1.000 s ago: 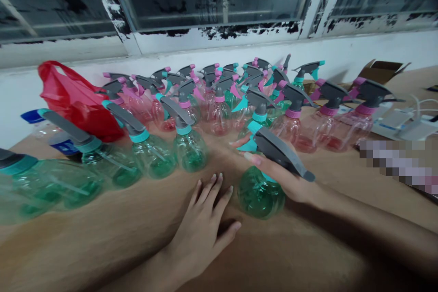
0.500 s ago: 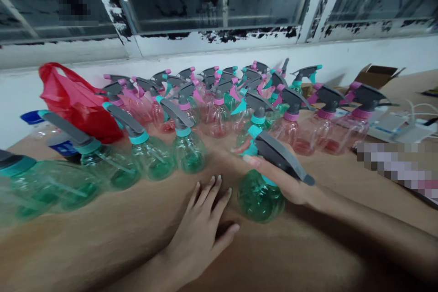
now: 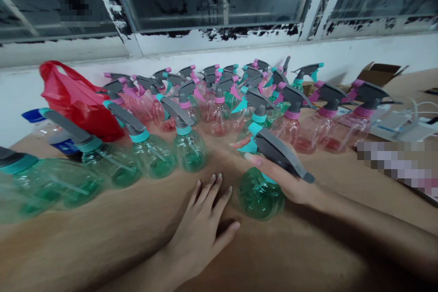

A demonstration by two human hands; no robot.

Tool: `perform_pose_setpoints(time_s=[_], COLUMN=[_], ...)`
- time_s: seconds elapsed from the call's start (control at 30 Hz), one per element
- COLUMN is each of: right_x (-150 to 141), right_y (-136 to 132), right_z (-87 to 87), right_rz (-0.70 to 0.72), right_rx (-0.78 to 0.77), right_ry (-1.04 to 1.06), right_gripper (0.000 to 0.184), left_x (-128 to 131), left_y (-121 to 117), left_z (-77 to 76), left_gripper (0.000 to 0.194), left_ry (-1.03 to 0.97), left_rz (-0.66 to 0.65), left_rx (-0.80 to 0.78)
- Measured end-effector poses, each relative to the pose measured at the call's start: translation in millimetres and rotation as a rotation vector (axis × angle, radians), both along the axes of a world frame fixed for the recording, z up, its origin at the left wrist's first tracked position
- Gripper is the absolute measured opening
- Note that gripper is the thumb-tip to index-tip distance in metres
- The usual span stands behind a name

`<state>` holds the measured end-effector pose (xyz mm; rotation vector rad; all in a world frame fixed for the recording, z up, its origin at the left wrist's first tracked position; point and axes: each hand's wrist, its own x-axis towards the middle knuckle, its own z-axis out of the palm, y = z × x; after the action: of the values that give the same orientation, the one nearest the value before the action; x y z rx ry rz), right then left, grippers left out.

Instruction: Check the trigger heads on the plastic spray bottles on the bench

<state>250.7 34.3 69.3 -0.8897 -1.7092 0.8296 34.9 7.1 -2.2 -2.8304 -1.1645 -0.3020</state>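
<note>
My right hand (image 3: pixel 278 171) is closed around the neck of a green spray bottle (image 3: pixel 260 198), below its grey and turquoise spray head. This bottle stands on the wooden table (image 3: pixel 137 242), its nozzle turned toward the far left. Flat on the tabletop, just left of that bottle, rests my left hand (image 3: pixel 201 223), fingers spread and holding nothing. Beyond my left fingertips stands another green spray bottle (image 3: pixel 190 153). Behind the held bottle is a further turquoise-headed spray bottle (image 3: pixel 259 119), partly hidden by it.
Green spray bottles (image 3: pixel 155 159) line the left side. Pink spray bottles (image 3: pixel 219 116) crowd the back along the wall. A red plastic bag (image 3: pixel 85 109) stands at back left beside a blue-capped bottle (image 3: pixel 63 141). An open cardboard box (image 3: pixel 379 75) and white cabled devices (image 3: pixel 398 121) lie at right.
The view has shifted very slightly. Both hands and the held spray bottle keep practically the same places.
</note>
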Motion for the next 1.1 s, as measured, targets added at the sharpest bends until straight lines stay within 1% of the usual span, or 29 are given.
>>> perform_pose_setpoints(time_s=[0.23, 0.43, 0.6, 0.87, 1.1], right_x=[0.1, -0.6, -0.5, -0.4, -0.5], right_y=[-0.7, -0.8, -0.6, -0.5, 1.1], right_z=[-0.4, 0.0, -0.4, -1.7, -3.2], right_rz=[-0.019, -0.011, 0.004, 0.0, -0.017], right_rx=[-0.016, -0.021, -0.042, -0.032, -0.008], right_ry=[-0.022, -0.008, 0.004, 0.013, 0.006], right_gripper=[0.021, 0.017, 0.018, 0.022, 0.018], left_x=[-0.5, -0.1, -0.2, -0.3, -0.5], left_y=[0.0, -0.6, -0.4, -0.1, -0.1], left_z=[-0.4, -1.0, -0.1, 0.3, 0.1], left_gripper=[0.057, 0.058, 0.057, 0.057, 0.057], left_ry=[0.002, 0.005, 0.011, 0.005, 0.0], left_rz=[0.001, 0.002, 0.002, 0.005, -0.002], left_rx=[0.0, -0.008, -0.008, -0.011, -0.008])
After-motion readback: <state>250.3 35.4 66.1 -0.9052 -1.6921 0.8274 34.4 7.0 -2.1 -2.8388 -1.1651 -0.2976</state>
